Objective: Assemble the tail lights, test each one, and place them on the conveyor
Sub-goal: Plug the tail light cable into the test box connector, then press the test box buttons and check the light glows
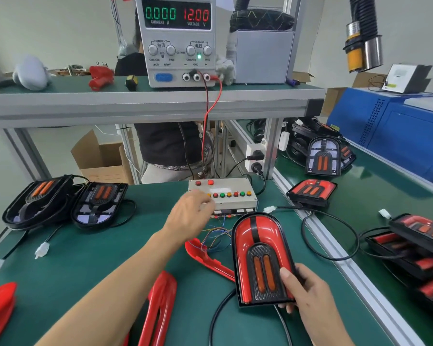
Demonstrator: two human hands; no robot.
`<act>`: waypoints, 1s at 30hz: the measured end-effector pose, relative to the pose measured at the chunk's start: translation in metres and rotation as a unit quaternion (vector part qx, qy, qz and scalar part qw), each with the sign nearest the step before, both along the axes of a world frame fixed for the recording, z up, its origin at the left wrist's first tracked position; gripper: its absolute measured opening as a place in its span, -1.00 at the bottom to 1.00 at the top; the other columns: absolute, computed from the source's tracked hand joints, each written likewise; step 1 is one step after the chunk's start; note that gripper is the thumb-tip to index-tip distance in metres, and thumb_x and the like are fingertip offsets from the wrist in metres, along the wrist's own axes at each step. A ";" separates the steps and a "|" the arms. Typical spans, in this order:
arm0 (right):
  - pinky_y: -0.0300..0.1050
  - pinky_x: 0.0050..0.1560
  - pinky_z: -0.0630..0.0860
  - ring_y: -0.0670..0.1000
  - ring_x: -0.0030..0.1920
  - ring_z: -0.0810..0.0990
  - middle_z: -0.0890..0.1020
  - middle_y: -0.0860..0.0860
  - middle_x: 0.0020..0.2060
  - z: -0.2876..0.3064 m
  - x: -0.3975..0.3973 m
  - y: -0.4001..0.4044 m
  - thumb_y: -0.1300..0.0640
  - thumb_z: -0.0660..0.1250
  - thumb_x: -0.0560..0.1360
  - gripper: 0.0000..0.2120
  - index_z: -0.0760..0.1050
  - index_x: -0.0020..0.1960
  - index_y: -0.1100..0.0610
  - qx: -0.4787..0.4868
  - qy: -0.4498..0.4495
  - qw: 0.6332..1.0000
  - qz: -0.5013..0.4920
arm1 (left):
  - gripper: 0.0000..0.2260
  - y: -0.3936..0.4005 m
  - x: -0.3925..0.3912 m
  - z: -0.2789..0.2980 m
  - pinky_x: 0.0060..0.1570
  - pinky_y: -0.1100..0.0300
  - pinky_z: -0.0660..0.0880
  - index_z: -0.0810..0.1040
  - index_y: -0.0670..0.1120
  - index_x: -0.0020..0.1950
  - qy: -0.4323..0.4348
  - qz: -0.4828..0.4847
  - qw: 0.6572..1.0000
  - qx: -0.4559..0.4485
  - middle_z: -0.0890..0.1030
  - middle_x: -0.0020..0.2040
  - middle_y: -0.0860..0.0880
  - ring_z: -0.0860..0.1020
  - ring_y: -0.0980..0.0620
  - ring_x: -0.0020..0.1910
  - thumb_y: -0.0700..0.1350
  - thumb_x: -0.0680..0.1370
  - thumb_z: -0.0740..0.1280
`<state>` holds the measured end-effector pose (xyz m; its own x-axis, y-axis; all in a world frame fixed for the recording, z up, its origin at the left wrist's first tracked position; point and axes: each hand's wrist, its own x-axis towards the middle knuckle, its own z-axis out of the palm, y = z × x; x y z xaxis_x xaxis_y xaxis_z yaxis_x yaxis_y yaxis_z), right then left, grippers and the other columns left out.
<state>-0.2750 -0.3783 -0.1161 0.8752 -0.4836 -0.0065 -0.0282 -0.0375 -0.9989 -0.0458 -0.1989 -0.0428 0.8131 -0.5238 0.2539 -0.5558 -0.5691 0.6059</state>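
Note:
My right hand [308, 293] grips the lower right corner of an assembled red tail light [258, 255], held face up above the green bench; its thumb lies on the dark grille by two orange strips. My left hand [193, 211] reaches over the left end of the grey test box [233, 198], its fingers on the row of coloured buttons; the fingertips are hidden. Thin coloured wires [215, 238] run from the box toward the light. The power supply [178, 41] on the shelf reads 0.000 A and 12.00 V.
Two black lamp bases [60, 203] lie at the left with white plugs. Loose red covers [160, 305] sit near the front edge. On the conveyor [375, 186] to the right lie several finished tail lights [323, 156]. A person stands behind the shelf.

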 end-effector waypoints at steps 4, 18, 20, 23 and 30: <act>-0.10 -0.47 0.51 0.09 -0.44 0.56 0.69 0.17 -0.31 -0.003 0.000 -0.001 -0.04 0.41 0.50 -0.84 0.66 -0.06 0.04 -0.015 0.013 1.000 -0.016 | -0.72 0.002 0.010 -0.022 0.25 0.01 0.41 0.59 -0.24 0.26 -0.091 0.104 0.989 0.056 0.50 0.24 -0.16 0.44 -0.18 0.23 -0.21 0.59 0.24; -0.12 -0.42 0.55 0.07 -0.41 0.59 0.70 0.13 -0.27 -0.001 -0.001 0.000 -0.18 0.38 0.42 -0.66 0.65 -0.02 0.07 -0.018 0.022 1.000 -0.009 | -0.70 0.004 0.011 -0.039 0.27 0.02 0.41 0.51 -0.25 0.34 -0.150 0.072 0.979 0.119 0.51 0.34 -0.15 0.52 -0.18 0.15 -0.20 0.63 0.22; -0.12 -0.40 0.55 0.07 -0.40 0.59 0.70 0.15 -0.27 -0.001 -0.001 0.000 -0.23 0.35 0.41 -0.63 0.65 -0.03 0.04 -0.012 0.021 1.000 -0.006 | -0.72 0.004 0.011 -0.039 0.19 -0.01 0.46 0.52 -0.23 0.32 -0.146 0.076 0.980 0.112 0.53 0.32 -0.13 0.51 -0.18 0.11 -0.19 0.64 0.22; -0.13 -0.38 0.54 0.07 -0.38 0.60 0.68 0.18 -0.31 -0.002 -0.002 0.000 -0.27 0.27 0.47 -0.65 0.67 -0.05 -0.04 -0.006 0.012 1.000 0.001 | -0.72 0.005 0.010 -0.039 0.16 -0.02 0.47 0.52 -0.23 0.32 -0.146 0.075 0.980 0.115 0.53 0.31 -0.13 0.50 -0.19 0.12 -0.18 0.64 0.23; -0.14 -0.33 0.57 0.09 -0.34 0.64 0.66 0.19 -0.33 -0.002 -0.002 0.000 -0.31 0.15 0.51 -0.61 0.65 -0.03 -0.11 -0.013 0.008 1.000 -0.004 | -0.69 0.003 0.014 -0.040 0.26 0.01 0.40 0.49 -0.22 0.36 -0.158 0.064 0.973 0.154 0.52 0.32 -0.15 0.49 -0.19 0.13 -0.17 0.65 0.19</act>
